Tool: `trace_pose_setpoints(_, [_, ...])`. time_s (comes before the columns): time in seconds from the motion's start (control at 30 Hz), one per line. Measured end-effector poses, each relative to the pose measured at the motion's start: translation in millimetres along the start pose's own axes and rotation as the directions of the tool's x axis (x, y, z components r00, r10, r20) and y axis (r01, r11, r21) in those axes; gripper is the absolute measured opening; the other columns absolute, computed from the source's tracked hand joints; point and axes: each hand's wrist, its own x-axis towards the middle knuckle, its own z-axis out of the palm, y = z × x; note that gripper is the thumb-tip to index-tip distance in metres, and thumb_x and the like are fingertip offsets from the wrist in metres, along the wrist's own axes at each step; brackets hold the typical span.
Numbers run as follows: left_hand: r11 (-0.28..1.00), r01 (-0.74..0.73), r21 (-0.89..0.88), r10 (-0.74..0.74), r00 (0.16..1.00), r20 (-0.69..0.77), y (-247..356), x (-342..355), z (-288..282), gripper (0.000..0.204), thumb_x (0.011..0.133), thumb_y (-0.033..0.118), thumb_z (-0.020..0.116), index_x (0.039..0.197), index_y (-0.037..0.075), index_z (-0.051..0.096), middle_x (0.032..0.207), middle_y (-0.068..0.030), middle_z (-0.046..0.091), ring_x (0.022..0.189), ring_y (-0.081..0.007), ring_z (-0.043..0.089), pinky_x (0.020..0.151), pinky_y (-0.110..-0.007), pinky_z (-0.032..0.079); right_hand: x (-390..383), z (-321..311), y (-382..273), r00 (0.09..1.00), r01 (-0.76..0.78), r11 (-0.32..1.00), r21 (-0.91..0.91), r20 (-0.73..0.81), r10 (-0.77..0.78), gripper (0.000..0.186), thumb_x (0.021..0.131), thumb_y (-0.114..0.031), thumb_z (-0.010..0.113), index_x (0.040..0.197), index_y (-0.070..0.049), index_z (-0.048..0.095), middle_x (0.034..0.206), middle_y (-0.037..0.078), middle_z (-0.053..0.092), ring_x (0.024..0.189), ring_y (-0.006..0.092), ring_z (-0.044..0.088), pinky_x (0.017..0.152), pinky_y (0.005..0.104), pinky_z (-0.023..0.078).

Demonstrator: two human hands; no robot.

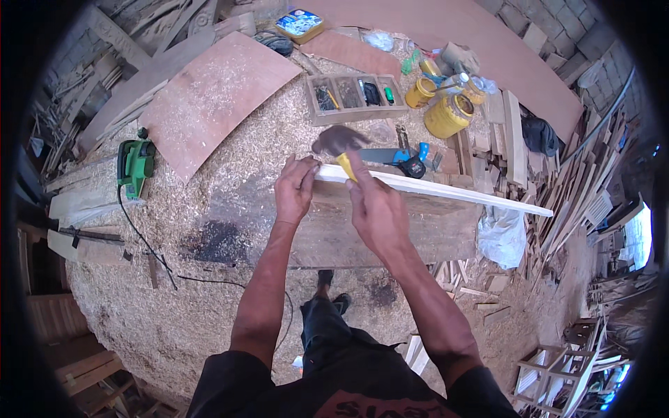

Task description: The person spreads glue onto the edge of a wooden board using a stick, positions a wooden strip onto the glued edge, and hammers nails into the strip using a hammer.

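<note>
My right hand (380, 212) is wrapped around the yellow handle of a hammer (340, 141), whose dark head hangs over the left end of a long pale wooden strip (446, 189). The strip runs to the right and juts past the workbench (390, 237). My left hand (295, 188) has its fingers closed at the strip's left end, just beside the hammer head. Whether a nail sits between those fingertips is too small to make out. Behind the strip lie a blue-handled saw (380, 155) and a black tape measure (412, 167).
A wooden tray (359, 111) with compartments holds small tools. Yellow containers (449, 117) stand to its right. A green power planer (135, 167) with a trailing cord rests at the left, near a plywood sheet (219, 97). Wood shavings cover much of the bench; a plastic bag (502, 237) is at right.
</note>
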Motion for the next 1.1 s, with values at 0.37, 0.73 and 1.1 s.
trace_pose_setpoints(0.37, [0.999, -0.040, -0.009, 0.040, 0.999, -0.011, 5.9, 1.4, -0.2, 0.012, 0.092, 0.003, 0.064, 0.102, 0.002, 0.072, 0.102, -0.0156, 0.072, 0.103, -0.0353, 0.069, 0.114, -0.052, 0.040, -6.7, 11.8, -4.2, 0.997, -0.015, 0.999, 0.041, -0.072, 0.018, 0.057, 0.099, -0.010, 0.056, 0.154, -0.017, 0.042, 0.099, 0.029, 0.070, 0.087, 0.0459, 0.069, 0.074, 0.0509, 0.054])
trace_pose_setpoints(0.73, [0.999, -0.041, -0.006, 0.041, 0.999, 0.026, 3.0, -1.5, -4.5, 0.013, 0.092, 0.004, 0.065, 0.104, 0.003, 0.070, 0.103, -0.0164, 0.070, 0.103, -0.0357, 0.068, 0.115, -0.051, 0.039, -3.6, 6.8, -4.3, 0.989, -0.091, 0.986, -0.137, 0.102, 0.106, 0.065, 0.095, -0.011, 0.060, 0.156, -0.020, 0.037, 0.083, 0.026, 0.069, 0.075, 0.0455, 0.068, 0.067, 0.0562, 0.052])
trace_pose_setpoints(1.1, [0.998, 0.037, 0.048, -0.045, 0.982, 0.185, 8.7, 1.8, -10.0, 0.033, 0.082, 0.003, 0.074, 0.114, 0.006, 0.066, 0.115, -0.0138, 0.066, 0.111, -0.0353, 0.062, 0.103, -0.043, 0.045, -30.2, 30.3, 33.8, 0.981, -0.183, 0.974, -0.135, 0.045, 0.191, 0.069, 0.096, -0.013, 0.059, 0.158, -0.023, 0.032, 0.083, 0.026, 0.067, 0.071, 0.0450, 0.067, 0.065, 0.0565, 0.052])
